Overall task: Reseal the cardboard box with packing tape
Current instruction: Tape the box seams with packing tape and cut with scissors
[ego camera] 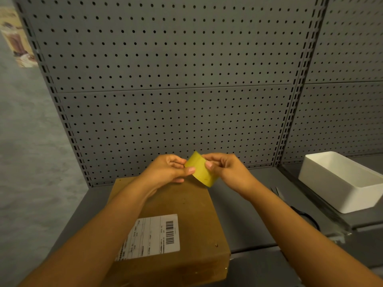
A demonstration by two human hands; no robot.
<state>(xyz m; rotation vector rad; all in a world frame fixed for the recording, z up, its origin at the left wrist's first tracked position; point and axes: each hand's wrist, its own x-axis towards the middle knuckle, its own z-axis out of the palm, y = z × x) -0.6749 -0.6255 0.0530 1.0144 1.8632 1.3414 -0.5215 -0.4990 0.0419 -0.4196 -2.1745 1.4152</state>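
A brown cardboard box lies flat on the grey shelf, a white shipping label with a barcode on its top. Above the box's far end I hold a yellowish roll of packing tape between both hands. My left hand pinches the roll's left side, thumb on its outer face. My right hand grips the right side, thumb pressed on the face near the top. The roll hangs in the air, clear of the box.
A white rectangular tub stands on the shelf at the right. Black-handled scissors lie between the box and the tub. A grey pegboard wall rises close behind the shelf.
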